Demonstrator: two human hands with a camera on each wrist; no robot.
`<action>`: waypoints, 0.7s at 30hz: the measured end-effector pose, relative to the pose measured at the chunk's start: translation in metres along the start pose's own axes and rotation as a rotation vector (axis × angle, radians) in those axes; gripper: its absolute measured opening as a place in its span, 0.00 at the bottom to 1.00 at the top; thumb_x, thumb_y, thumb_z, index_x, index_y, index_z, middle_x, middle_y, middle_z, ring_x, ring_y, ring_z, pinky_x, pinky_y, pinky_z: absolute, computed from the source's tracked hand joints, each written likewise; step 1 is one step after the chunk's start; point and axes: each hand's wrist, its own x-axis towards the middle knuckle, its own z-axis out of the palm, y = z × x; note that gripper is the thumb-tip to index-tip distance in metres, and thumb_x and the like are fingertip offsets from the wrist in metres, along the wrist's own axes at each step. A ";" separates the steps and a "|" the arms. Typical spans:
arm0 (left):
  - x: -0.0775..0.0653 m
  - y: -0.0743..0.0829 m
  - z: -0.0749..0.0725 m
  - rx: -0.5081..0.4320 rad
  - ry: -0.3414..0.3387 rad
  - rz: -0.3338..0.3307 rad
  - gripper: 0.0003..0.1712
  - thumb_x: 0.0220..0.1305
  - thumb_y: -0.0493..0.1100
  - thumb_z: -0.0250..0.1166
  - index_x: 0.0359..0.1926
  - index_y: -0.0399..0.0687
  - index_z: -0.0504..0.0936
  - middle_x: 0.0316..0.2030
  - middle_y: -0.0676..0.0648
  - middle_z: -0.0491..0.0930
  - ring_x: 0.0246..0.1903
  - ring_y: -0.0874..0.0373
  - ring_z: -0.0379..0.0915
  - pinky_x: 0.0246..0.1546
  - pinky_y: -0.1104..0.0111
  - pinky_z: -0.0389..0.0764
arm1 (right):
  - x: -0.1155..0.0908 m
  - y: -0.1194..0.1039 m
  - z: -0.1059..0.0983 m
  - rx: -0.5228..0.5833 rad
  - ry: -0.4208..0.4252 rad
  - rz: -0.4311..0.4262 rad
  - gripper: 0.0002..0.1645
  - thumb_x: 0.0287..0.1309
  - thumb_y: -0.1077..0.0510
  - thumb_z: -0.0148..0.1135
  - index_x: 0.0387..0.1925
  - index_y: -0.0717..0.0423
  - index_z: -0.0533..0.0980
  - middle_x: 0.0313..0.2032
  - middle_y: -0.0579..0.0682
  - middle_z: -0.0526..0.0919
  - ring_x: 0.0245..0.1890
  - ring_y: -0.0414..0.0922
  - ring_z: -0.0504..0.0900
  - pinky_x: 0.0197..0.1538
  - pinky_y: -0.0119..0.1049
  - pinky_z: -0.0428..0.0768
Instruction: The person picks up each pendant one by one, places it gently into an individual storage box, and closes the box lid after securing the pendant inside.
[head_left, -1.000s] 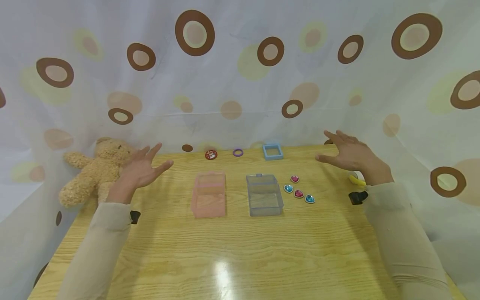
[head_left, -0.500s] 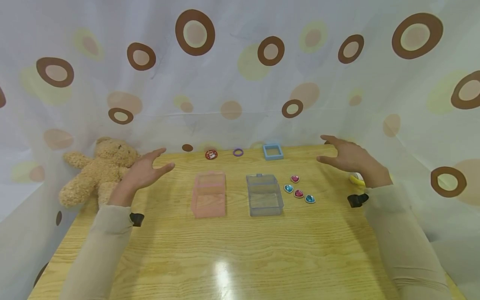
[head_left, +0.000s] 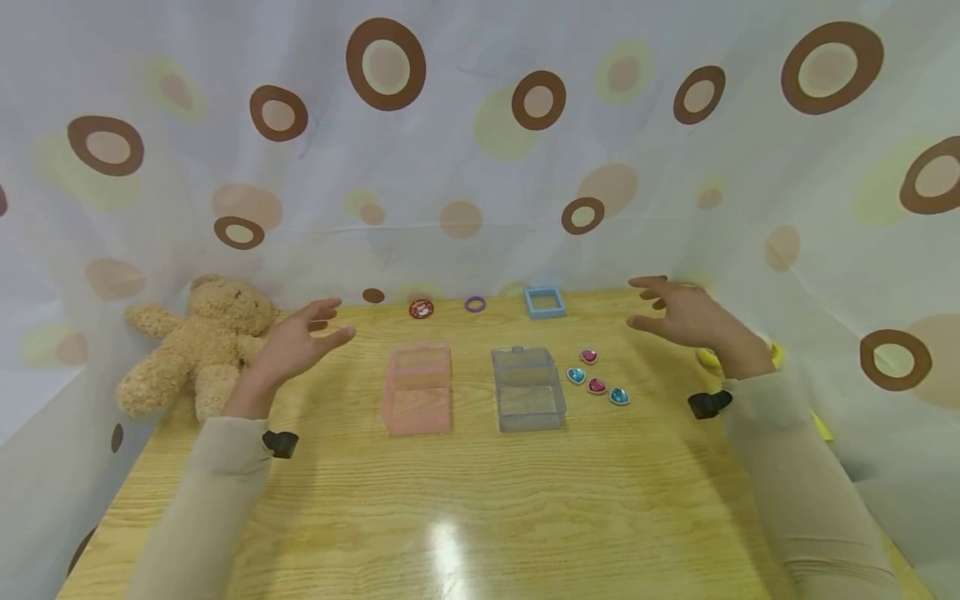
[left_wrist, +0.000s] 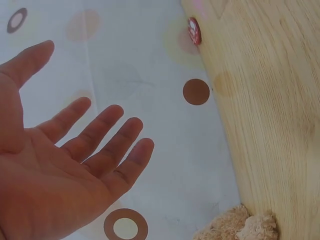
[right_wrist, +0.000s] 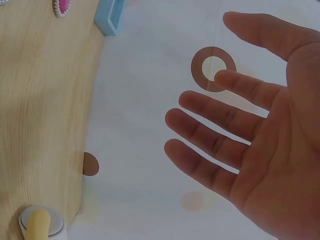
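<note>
My left hand (head_left: 292, 346) hovers at the left with loosely bent fingers, nothing in it, beside a tan teddy bear (head_left: 198, 350). In the left wrist view its palm and spread fingers show bare. My right hand (head_left: 686, 317) hangs over the right side, likewise holding nothing, fingers relaxed. Between the hands, a clear pink plastic box (head_left: 418, 412) and a clear grey-blue box (head_left: 529, 410) lie with lids folded back. Right of the grey-blue box are several heart-shaped gems with pale rims, pink (head_left: 596, 386) and blue (head_left: 618, 396).
Along the back edge lie a red round badge (head_left: 422, 309), a purple ring (head_left: 476, 311) and a light blue square frame (head_left: 547, 314). A yellow and white object (right_wrist: 39, 225) is partly hidden behind my right wrist. A patterned curtain (head_left: 461, 167) encloses the table.
My left hand has shifted slightly right, away from the bear, its fingers turning and bending more. The right hand has moved a little left and down. The table objects have not moved.
</note>
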 end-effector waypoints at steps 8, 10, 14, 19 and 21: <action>-0.004 0.004 0.006 -0.110 0.019 0.015 0.47 0.66 0.66 0.62 0.78 0.59 0.55 0.74 0.40 0.61 0.72 0.38 0.59 0.63 0.42 0.71 | 0.001 -0.004 0.007 0.051 0.001 0.000 0.41 0.67 0.41 0.61 0.73 0.56 0.61 0.63 0.66 0.76 0.58 0.63 0.79 0.55 0.59 0.79; -0.005 0.006 0.009 -0.135 0.026 0.017 0.47 0.65 0.65 0.64 0.78 0.58 0.55 0.74 0.40 0.62 0.71 0.38 0.60 0.63 0.43 0.72 | 0.001 -0.005 0.009 0.078 -0.001 0.003 0.40 0.67 0.41 0.60 0.73 0.54 0.62 0.62 0.65 0.76 0.57 0.63 0.80 0.55 0.58 0.79; -0.007 0.010 0.013 -0.174 0.030 0.021 0.47 0.64 0.64 0.65 0.78 0.58 0.56 0.73 0.39 0.63 0.71 0.38 0.62 0.63 0.44 0.73 | 0.001 -0.006 0.013 0.119 -0.006 0.003 0.39 0.67 0.40 0.60 0.72 0.52 0.63 0.62 0.63 0.78 0.57 0.60 0.80 0.54 0.57 0.79; -0.007 0.010 0.019 -0.208 0.031 0.034 0.46 0.65 0.63 0.65 0.78 0.58 0.56 0.73 0.40 0.63 0.70 0.39 0.63 0.63 0.44 0.73 | 0.000 -0.009 0.016 0.156 -0.013 0.012 0.38 0.67 0.41 0.60 0.71 0.52 0.64 0.61 0.62 0.78 0.55 0.59 0.81 0.54 0.56 0.79; -0.007 0.011 0.021 -0.225 0.034 0.045 0.46 0.65 0.63 0.65 0.77 0.57 0.57 0.72 0.40 0.64 0.70 0.40 0.64 0.63 0.44 0.73 | 0.000 -0.011 0.016 0.170 -0.012 0.014 0.37 0.67 0.41 0.61 0.71 0.52 0.65 0.60 0.62 0.79 0.54 0.58 0.81 0.53 0.56 0.80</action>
